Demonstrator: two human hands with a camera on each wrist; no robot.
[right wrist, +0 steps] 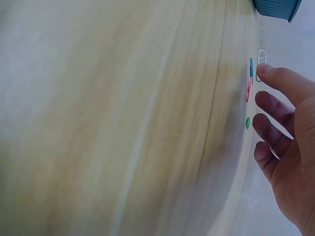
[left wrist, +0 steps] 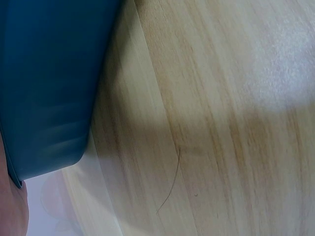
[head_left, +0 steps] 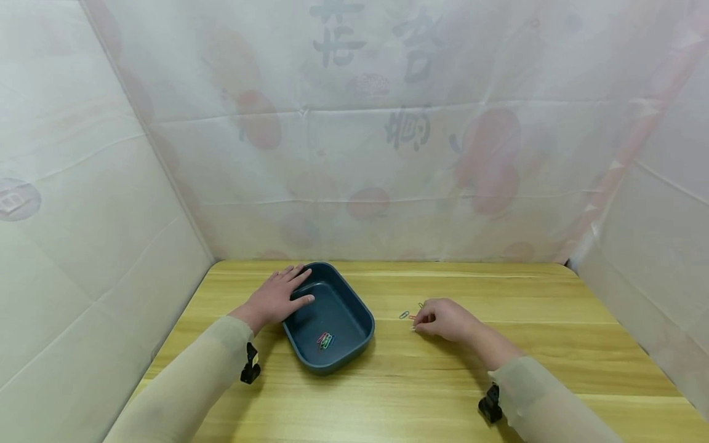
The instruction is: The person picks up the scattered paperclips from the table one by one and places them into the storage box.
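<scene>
Light wood surface point(head_left: 498, 369), white printed cloth walls point(head_left: 388, 154) all around, my left hand point(head_left: 275, 297) flat on the blue tray point(head_left: 354, 344), my right hand point(head_left: 445, 320) curled over loose paper clips point(head_left: 405, 314)

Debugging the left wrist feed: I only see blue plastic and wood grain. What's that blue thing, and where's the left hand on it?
Observer: A dark blue tray; the left hand lies on its left rim, fingers straight.
Operator: Anything inside?
Observer: A few coloured paper clips in the tray, near its front end.
Operator: Right hand?
Observer: The right hand is on the table to the tray's right, fingertips curled at the loose paper clips. Whether one is pinched, I cannot tell.
</scene>
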